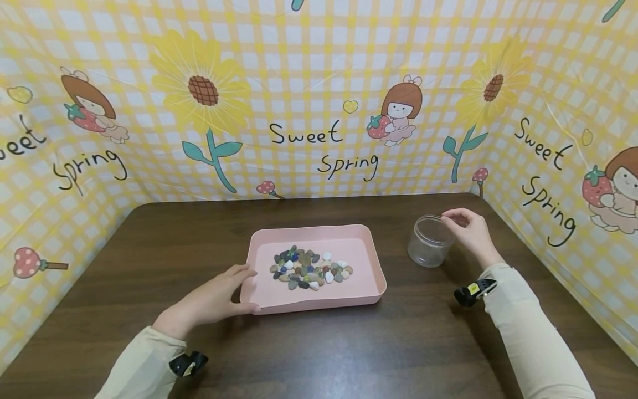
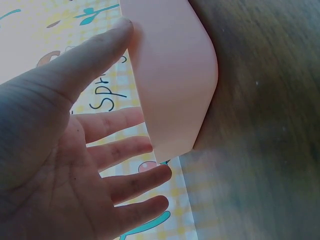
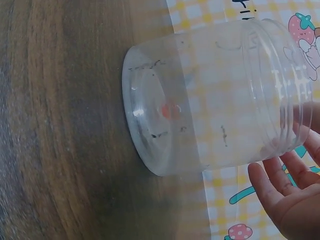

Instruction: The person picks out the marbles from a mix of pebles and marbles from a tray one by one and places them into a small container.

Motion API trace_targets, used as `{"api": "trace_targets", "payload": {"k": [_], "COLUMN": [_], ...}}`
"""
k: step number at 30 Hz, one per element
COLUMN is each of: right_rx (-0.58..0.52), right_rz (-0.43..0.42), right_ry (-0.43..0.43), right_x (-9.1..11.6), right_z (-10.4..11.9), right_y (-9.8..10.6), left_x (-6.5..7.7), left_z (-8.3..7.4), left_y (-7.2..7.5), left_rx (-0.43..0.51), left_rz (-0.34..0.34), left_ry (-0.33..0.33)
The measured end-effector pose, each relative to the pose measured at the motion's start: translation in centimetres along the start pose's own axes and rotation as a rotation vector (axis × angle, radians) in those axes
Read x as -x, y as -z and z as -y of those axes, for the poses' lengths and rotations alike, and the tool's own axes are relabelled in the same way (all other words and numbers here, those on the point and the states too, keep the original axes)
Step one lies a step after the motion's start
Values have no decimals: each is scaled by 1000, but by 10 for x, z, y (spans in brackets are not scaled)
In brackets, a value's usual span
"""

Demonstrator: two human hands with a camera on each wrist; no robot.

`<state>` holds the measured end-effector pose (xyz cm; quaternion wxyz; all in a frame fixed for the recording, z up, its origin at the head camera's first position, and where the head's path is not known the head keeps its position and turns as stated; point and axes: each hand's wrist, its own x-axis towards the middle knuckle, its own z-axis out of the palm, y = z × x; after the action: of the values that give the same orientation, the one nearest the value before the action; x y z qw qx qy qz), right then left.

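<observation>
So on the far left there's a light sleeve (image 1: 142, 366) with a black gadget (image 1: 188, 364) strapped at the wrist, and the left hand (image 1: 211, 299) is just resting on the left end of a pink tray (image 1: 366, 266), fingers pretty straight and spread, thumb on the near edge, not clenched around it. The tray sits flat on the dark wood tabletop (image 1: 319, 354), with a pile of mixed pebbles (image 1: 301, 271) around its middle: grays, whites, tans, a few blue ones. Right of that, apart from the tray, a clear jar (image 1: 428, 250) stands upright on the wood, its mouth open. The right hand (image 1: 471, 231) has its rim pinched between thumb and fingers on the right side.
</observation>
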<state>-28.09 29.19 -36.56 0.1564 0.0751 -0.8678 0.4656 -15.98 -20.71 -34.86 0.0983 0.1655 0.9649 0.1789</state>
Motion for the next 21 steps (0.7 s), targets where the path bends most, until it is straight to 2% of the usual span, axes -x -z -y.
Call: {"api": "trace_targets", "payload": {"k": [8, 10, 15, 17, 21], "right_rx": [11, 9, 15, 13, -22], "right_rz": [-12, -12, -8, -9, -2], "right_ry": [30, 37, 63, 80, 108], "right_x": [-2, 0, -2, -6, -7], "right_z": [10, 22, 35, 34, 46], "right_y": [2, 2, 0, -2, -7], "left_x": [0, 0, 1, 1, 0], "left_z": [0, 0, 0, 0, 1], "left_y": [0, 0, -1, -1, -1], "left_rx": [7, 7, 5, 5, 4], "left_rz": [5, 5, 6, 7, 5], "left_ry": [4, 5, 5, 7, 6]}}
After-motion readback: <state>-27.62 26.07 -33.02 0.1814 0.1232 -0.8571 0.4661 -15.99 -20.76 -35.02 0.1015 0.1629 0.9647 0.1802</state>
